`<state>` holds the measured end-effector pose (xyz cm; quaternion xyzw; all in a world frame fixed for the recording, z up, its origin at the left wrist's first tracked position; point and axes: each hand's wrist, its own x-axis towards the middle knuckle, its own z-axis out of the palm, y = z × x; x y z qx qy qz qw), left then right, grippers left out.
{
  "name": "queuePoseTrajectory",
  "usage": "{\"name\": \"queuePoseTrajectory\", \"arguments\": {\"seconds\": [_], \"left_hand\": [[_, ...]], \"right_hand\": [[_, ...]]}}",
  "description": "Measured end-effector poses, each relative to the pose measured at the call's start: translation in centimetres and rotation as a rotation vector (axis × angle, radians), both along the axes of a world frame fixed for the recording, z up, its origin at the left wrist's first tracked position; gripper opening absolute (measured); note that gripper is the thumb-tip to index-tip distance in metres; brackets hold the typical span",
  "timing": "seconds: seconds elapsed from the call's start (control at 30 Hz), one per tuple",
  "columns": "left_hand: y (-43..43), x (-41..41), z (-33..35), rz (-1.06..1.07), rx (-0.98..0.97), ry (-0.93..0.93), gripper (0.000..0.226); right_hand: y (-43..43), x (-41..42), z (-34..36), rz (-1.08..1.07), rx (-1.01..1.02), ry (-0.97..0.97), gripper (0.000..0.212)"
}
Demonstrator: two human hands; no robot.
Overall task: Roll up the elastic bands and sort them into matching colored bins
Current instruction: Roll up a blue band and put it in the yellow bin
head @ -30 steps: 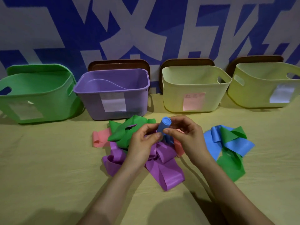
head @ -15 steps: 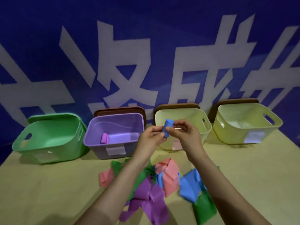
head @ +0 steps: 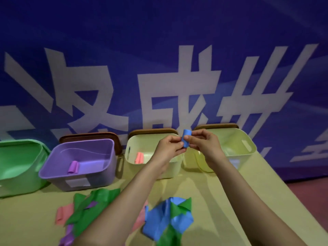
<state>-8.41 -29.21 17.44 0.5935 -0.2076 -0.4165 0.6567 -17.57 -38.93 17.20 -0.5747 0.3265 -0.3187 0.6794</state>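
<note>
Blue band, rolled into a short tight cylinder [head: 186,138], sits pinched between both hands, held up in the air above the gap between the two pale bins. The left hand [head: 168,148] grips its lower end with thumb and curled fingers; the right hand [head: 204,145] pinches the side with its fingertips. From where I stand the rolling of this one looks finished and only the drop remains, most likely into the far-right yellowish bin [head: 245,140], though I cannot read its label.

Of the sorting, little is done. One purple roll [head: 73,167] lies in the purple bin [head: 106,174], and one pink roll [head: 139,158] in the cream bin [head: 147,142]. The green bin [head: 26,151] shows no roll that I can see.

Plenty is left on the worktop [head: 221,201]: a loose green band [head: 99,197], a crumpled blue band [head: 159,219] tangled with more green, a pink band [head: 62,213], and a purple band [head: 68,237] at the near edge, all unrolled.
</note>
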Motion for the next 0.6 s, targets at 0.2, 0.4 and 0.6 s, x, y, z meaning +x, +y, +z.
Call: {"name": "queuePoseTrajectory", "arguments": {"seconds": [0.2,0.4,0.6], "left_hand": [[-5.7,-4.8,-0.1,-0.002,0.058,0.023,0.016],[-11.7,-5.5,-1.2,-0.068,0.164,-0.032,0.028],[-17.9,-2.9,-3.7,-0.088,0.374,0.110,0.042]], "right_hand": [[-5.6,-5.0,0.3,0.025,0.066,0.060,0.028],[-11.7,-6.3,-0.6,0.042,0.060,0.152,0.027],[-18.5,-3.2,-5.6,0.052,0.146,0.394,0.021]]}}
